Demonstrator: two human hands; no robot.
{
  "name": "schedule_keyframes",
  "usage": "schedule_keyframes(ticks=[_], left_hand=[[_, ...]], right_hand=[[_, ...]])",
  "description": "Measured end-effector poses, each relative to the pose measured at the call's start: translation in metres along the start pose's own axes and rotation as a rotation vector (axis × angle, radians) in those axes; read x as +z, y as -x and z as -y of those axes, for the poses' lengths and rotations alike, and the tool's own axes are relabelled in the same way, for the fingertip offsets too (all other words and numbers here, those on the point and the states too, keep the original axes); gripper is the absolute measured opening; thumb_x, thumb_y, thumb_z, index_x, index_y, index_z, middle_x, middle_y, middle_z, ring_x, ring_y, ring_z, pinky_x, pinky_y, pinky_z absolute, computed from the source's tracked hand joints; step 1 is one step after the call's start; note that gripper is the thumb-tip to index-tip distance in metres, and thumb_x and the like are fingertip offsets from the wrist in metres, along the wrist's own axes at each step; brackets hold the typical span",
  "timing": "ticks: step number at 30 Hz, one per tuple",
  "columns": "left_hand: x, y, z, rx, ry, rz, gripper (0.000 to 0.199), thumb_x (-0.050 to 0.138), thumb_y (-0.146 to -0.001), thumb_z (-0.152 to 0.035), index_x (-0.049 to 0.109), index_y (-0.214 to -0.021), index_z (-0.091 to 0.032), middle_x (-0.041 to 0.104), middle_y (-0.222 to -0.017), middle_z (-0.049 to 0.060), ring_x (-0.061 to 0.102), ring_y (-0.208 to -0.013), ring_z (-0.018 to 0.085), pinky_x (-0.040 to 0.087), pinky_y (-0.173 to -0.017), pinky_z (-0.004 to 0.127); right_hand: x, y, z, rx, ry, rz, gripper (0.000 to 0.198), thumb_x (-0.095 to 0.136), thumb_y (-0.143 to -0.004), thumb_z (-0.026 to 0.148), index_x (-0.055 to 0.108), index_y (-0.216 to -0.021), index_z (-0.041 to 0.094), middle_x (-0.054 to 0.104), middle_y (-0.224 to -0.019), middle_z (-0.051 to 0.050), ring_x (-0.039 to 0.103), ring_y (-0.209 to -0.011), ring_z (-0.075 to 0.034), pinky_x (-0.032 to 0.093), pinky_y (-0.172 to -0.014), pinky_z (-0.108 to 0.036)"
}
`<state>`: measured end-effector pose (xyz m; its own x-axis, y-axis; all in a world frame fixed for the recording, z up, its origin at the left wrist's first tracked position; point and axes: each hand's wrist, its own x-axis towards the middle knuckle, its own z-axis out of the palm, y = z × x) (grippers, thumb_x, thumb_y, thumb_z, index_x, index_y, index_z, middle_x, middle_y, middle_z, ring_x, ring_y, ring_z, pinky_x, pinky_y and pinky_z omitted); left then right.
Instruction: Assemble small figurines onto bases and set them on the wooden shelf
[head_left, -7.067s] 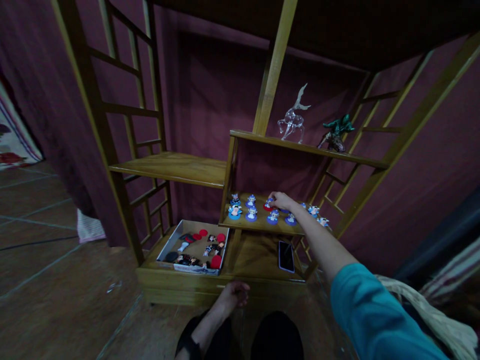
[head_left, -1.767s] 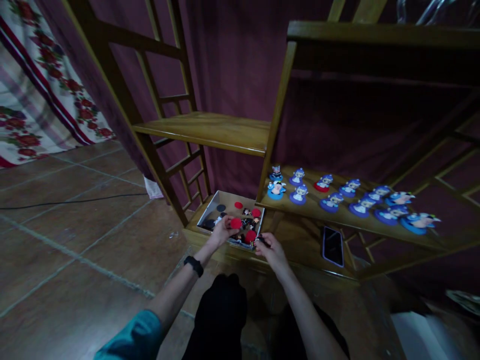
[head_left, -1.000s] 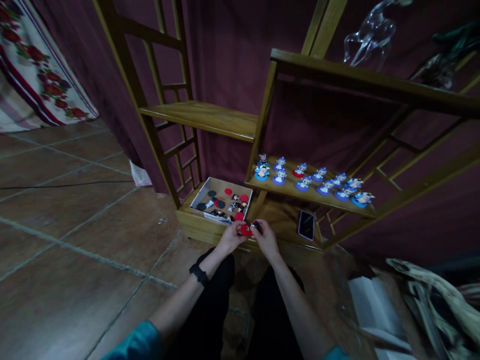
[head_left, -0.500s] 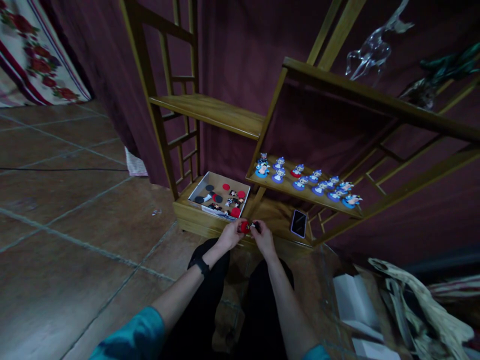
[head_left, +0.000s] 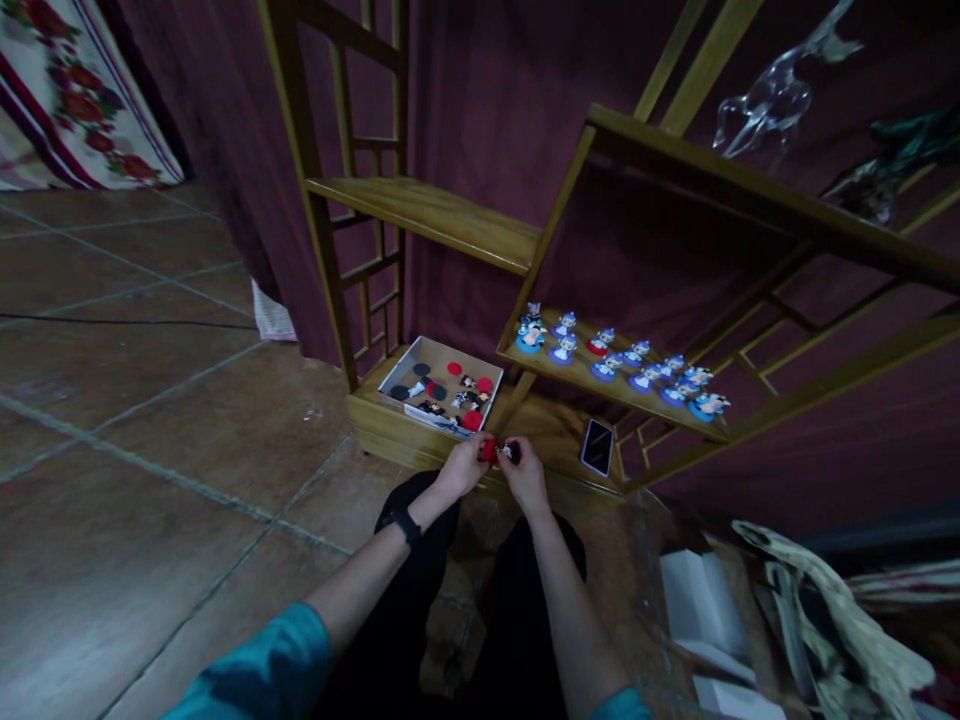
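Observation:
Between my hands, just in front of the low shelf, is a small figurine (head_left: 505,450) with a dark head, lying sideways against a round red base (head_left: 490,451). My left hand (head_left: 463,467) is closed on the red base. The fingers of my right hand (head_left: 527,473) pinch the figurine near its head. Whether figurine and base are joined, I cannot tell. Just beyond my left hand stands a shallow cardboard box (head_left: 397,372) with loose red and dark discs and several small dark-haired figurines lying in it.
On the raised wooden shelf (head_left: 551,371), several small figurines (head_left: 607,367) stand on round bases, mostly purple or blue. A phone (head_left: 598,446) lies on the bottom board. A clear glass animal (head_left: 772,95) stands higher up. White boxes (head_left: 705,600) sit on the floor at the right.
The camera view has shifted slightly. Both hands stay at the figurine and red base, with little visible movement.

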<state>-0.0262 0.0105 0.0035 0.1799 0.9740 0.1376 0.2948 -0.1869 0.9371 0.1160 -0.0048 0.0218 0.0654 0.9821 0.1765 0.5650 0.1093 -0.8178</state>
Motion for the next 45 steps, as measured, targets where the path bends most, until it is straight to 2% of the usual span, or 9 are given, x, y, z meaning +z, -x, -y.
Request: schedule_keyframes(ticks=[10, 17, 23, 30, 35, 45], left_hand=[[0.0, 0.002, -0.009, -0.015, -0.276, 0.011, 0.047, 0.05, -0.065, 0.0, 0.053, -0.108, -0.018, 0.065, -0.086, 0.004, 0.061, -0.082, 0.017, 0.044, -0.074, 0.025], [0.0, 0.0, -0.006, -0.023, -0.173, 0.018, 0.047, 0.052, -0.063, 0.001, 0.055, -0.106, -0.019, 0.066, -0.085, 0.003, 0.062, -0.083, 0.017, 0.045, -0.074, 0.023], [0.004, -0.002, 0.002, -0.02, -0.014, -0.033, 0.05, 0.055, -0.059, 0.003, 0.056, -0.105, -0.018, 0.067, -0.084, 0.004, 0.062, -0.081, 0.016, 0.046, -0.074, 0.023], [0.007, -0.008, 0.015, -0.017, 0.123, -0.024, 0.03, 0.058, -0.06, -0.003, 0.058, -0.087, -0.016, 0.067, -0.079, 0.003, 0.063, -0.075, 0.015, 0.048, -0.071, 0.025], [0.007, -0.008, 0.015, -0.012, 0.151, -0.035, 0.029, 0.057, -0.059, -0.001, 0.059, -0.084, -0.015, 0.068, -0.076, 0.003, 0.064, -0.075, 0.015, 0.049, -0.07, 0.025], [0.005, -0.005, 0.013, -0.031, 0.122, -0.005, 0.024, 0.058, -0.062, -0.004, 0.061, -0.083, -0.016, 0.068, -0.077, 0.003, 0.064, -0.076, 0.016, 0.048, -0.071, 0.025]], right_hand=[[0.003, 0.002, 0.001, -0.046, 0.151, 0.017, 0.025, 0.049, -0.073, 0.023, 0.053, -0.098, 0.025, 0.064, -0.088, -0.001, 0.061, -0.081, -0.018, 0.045, -0.074, -0.029], [0.006, -0.003, -0.008, 0.001, 0.064, 0.01, 0.024, 0.051, -0.07, 0.025, 0.056, -0.093, 0.023, 0.064, -0.081, 0.0, 0.06, -0.074, -0.017, 0.046, -0.071, -0.029], [0.007, -0.006, -0.015, 0.04, -0.041, -0.007, 0.024, 0.052, -0.068, 0.029, 0.058, -0.09, 0.022, 0.064, -0.076, 0.0, 0.059, -0.07, -0.016, 0.047, -0.067, -0.028], [0.008, -0.007, -0.017, 0.028, -0.067, -0.019, 0.022, 0.053, -0.069, 0.03, 0.058, -0.089, 0.023, 0.064, -0.077, 0.0, 0.059, -0.071, -0.016, 0.048, -0.065, -0.028], [0.008, -0.008, -0.017, -0.019, -0.042, -0.014, 0.022, 0.053, -0.069, 0.028, 0.059, -0.09, 0.021, 0.063, -0.086, -0.002, 0.058, -0.077, -0.017, 0.048, -0.069, -0.029], [0.01, -0.005, -0.016, 0.075, -0.159, 0.0, 0.025, 0.054, -0.068, 0.031, 0.059, -0.09, 0.02, 0.064, -0.08, -0.001, 0.059, -0.07, -0.016, 0.05, -0.061, -0.027]])
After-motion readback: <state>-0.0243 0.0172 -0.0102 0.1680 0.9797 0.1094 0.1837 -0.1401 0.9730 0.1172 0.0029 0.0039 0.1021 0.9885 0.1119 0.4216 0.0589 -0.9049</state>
